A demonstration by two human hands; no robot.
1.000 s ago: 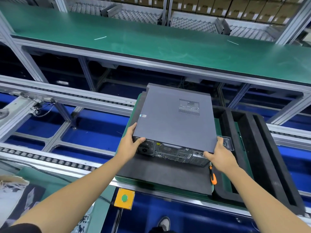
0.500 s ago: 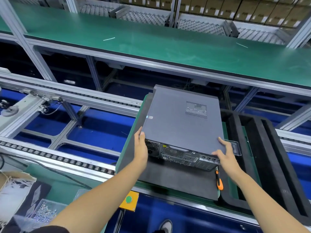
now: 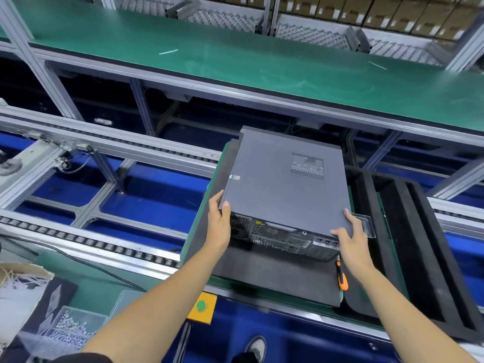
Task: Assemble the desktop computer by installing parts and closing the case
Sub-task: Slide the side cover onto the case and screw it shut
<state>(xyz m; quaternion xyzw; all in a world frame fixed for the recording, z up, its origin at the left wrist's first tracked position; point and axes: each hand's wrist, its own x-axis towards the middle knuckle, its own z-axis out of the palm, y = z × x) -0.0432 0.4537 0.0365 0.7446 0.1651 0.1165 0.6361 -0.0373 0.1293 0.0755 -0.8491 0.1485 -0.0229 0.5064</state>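
A dark grey desktop computer case (image 3: 282, 189) lies flat on a black foam mat (image 3: 262, 273), its side panel on top and its rear ports facing me. My left hand (image 3: 218, 224) holds the near left corner, fingers along the left side and thumb on the top panel. My right hand (image 3: 351, 239) grips the near right corner, with fingers over the top panel's edge and thumb at the rear edge. An orange-handled screwdriver (image 3: 342, 277) lies on the mat just below my right wrist.
A small clear plastic tray (image 3: 366, 225) sits right of the case, next to a long black foam tray (image 3: 419, 244). Roller conveyor rails (image 3: 91, 247) run left. A yellow button box (image 3: 201, 307) and a clear box of screws (image 3: 70, 328) lie near me. A green shelf (image 3: 262, 61) spans behind.
My left hand has slid from the rear corner to the case's left side. My right hand has moved up onto the top panel's corner. The case stays flat on the mat.
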